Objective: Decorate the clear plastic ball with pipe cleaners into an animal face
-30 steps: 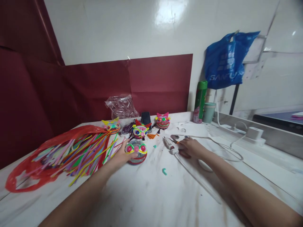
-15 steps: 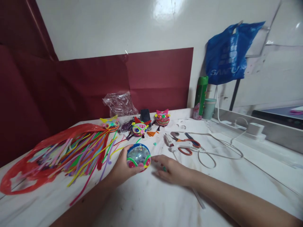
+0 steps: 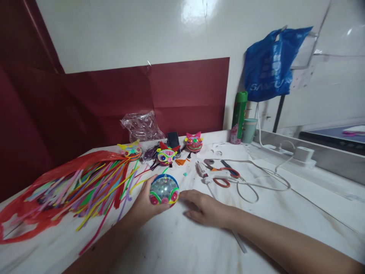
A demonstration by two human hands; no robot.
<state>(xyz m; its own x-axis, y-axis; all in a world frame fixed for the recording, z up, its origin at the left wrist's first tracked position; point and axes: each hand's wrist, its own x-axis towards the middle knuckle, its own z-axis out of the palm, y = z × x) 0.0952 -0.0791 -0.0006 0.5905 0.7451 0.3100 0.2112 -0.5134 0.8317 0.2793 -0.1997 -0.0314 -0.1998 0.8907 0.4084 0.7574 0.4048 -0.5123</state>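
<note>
My left hand [image 3: 144, 207] is wrapped round a clear ball with a pipe-cleaner face [image 3: 164, 189], thumb in front and fingers behind. The ball has a blue rim, green and yellow trim, two pink-red eyes and a pink nose. Just right of it, my right hand [image 3: 202, 207] hovers low over or rests on the table, fingers stretched toward the ball and the thumb apart. No object shows in it, though its underside is hidden. A glue stick [image 3: 238, 241] pokes out past the right forearm, running from the white glue gun [image 3: 218, 175].
Orange-handled scissors [image 3: 222, 183] lie by the glue gun and its looping cord. A red plastic bag [image 3: 88, 158] of coloured pipe cleaners [image 3: 94, 186] spreads at left. Finished faces [image 3: 166, 156] in bright colours, a phone [image 3: 173, 140] and clear plastic wrap [image 3: 142, 127] are behind.
The view has shifted slightly. A small green bit seen under my right hand before is no longer visible. My left hand still holds the ball, which has barely moved.
</note>
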